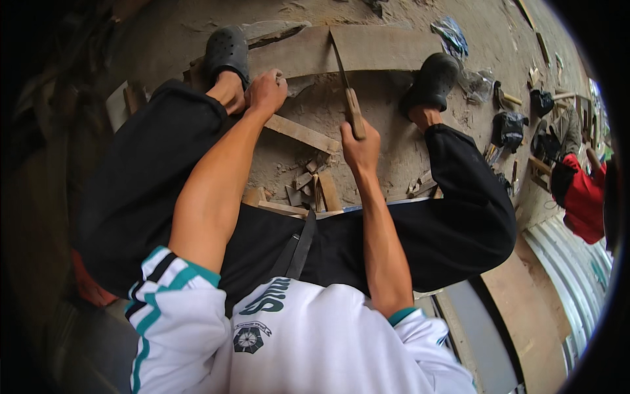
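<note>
My right hand (360, 146) is wrapped round the wooden handle of a handsaw (355, 113). Its narrow blade points away from me and lies across a long, slightly curved wooden board (387, 49). Both my feet, in dark clogs, rest at the board, one toward each end. Beside the left clog (228, 52), my left hand (266, 93) is closed at the board's near edge. What its curled fingers grip is hidden. A thin grey scrap (300, 85) lies just right of that hand.
A loose wood strip (302, 134) and several offcuts (328, 190) lie between my legs. To the right are crumpled plastic (478, 85), a black bag (509, 129) and a hammer-like tool (508, 98). Someone in red (584, 200) is at the far right, near corrugated metal sheeting (571, 262).
</note>
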`<action>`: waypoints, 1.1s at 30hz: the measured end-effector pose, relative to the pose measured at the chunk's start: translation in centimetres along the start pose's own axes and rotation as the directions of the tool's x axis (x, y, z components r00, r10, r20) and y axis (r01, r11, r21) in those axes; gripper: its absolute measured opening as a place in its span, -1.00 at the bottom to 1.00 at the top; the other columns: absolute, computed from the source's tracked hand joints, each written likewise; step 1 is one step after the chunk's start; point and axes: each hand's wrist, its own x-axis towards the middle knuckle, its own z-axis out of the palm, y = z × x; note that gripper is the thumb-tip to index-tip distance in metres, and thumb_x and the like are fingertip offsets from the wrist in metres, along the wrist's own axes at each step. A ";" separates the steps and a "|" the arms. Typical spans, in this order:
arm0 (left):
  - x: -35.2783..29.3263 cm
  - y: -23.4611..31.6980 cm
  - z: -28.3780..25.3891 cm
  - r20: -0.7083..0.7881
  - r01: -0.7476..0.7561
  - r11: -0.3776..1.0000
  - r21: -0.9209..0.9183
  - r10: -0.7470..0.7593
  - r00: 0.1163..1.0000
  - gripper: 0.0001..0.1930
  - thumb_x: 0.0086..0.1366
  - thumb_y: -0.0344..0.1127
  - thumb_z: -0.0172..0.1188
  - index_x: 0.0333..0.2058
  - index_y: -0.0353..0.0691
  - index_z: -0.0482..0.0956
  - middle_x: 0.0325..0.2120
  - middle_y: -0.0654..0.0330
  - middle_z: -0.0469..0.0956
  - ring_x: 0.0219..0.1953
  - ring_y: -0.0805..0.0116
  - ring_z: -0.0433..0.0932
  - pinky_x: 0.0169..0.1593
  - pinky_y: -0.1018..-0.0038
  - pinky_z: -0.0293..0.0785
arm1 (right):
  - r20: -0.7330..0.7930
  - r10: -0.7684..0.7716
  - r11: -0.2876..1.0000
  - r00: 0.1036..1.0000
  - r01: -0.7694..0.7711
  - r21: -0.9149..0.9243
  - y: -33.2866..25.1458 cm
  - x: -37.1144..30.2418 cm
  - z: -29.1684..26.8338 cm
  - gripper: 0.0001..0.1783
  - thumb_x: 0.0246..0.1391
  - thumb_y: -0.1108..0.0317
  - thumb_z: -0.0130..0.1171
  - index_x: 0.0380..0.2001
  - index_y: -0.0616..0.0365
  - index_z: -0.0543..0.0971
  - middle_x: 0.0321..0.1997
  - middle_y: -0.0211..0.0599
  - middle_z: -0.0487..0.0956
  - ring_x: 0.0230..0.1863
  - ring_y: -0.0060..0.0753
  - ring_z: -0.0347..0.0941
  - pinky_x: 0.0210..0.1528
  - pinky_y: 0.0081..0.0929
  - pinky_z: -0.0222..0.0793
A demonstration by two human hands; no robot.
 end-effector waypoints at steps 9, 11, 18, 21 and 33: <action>0.1 1.9 0.7 -0.067 0.002 1.000 -0.011 -0.003 0.998 -0.66 0.24 -0.14 0.08 -0.08 -0.15 0.61 -0.19 -0.01 0.64 -0.09 -0.07 0.59 0.01 0.18 0.47 | 0.000 0.017 0.999 1.000 -0.017 -0.047 0.3 1.9 1.1 -0.80 0.01 0.36 0.18 -0.39 0.29 0.63 -0.61 -0.04 0.53 -0.57 -0.35 0.50 -0.39 -0.40 0.42; 0.9 1.0 1.0 -0.039 -0.002 1.000 0.018 0.003 0.999 -0.67 0.24 -0.16 0.09 -0.07 -0.13 0.60 -0.11 0.01 0.60 -0.02 -0.03 0.55 0.06 0.17 0.45 | 0.012 -0.009 0.997 1.000 0.009 -0.074 0.0 0.2 -0.4 -0.82 0.00 0.37 0.18 -0.38 0.28 0.63 -0.61 -0.05 0.54 -0.57 -0.37 0.49 -0.39 -0.41 0.41; 0.9 1.7 1.1 -0.027 0.014 1.000 -0.018 -0.015 1.000 -0.68 0.26 -0.12 0.07 -0.12 -0.12 0.62 -0.12 -0.01 0.60 -0.03 -0.03 0.55 0.03 0.15 0.45 | -0.021 -0.008 0.997 1.000 0.009 0.079 0.8 3.2 1.0 -0.77 0.00 0.33 0.20 -0.57 0.28 0.49 -0.67 -0.02 0.44 -0.61 -0.27 0.44 -0.46 -0.26 0.33; 1.0 -0.1 0.3 -0.074 -0.023 0.999 0.036 0.025 0.997 -0.64 0.24 -0.05 0.10 -0.10 -0.11 0.62 -0.19 0.04 0.65 -0.08 0.02 0.60 -0.03 0.22 0.49 | -0.061 -0.116 0.993 0.991 0.117 0.008 0.3 -0.2 0.7 -0.78 0.01 0.31 0.18 -0.55 0.27 0.50 -0.62 0.03 0.49 -0.58 -0.05 0.51 -0.46 -0.19 0.36; 1.1 -0.1 0.7 -0.112 0.018 1.000 0.008 -0.017 0.994 -0.71 0.24 -0.13 0.09 -0.16 -0.13 0.63 -0.23 0.03 0.64 -0.13 -0.01 0.59 -0.06 0.20 0.47 | -0.041 -0.062 0.993 0.997 0.065 0.097 0.2 -2.9 -0.4 -0.80 -0.01 0.31 0.16 -0.48 0.26 0.57 -0.58 0.07 0.51 -0.53 0.01 0.54 -0.41 -0.24 0.42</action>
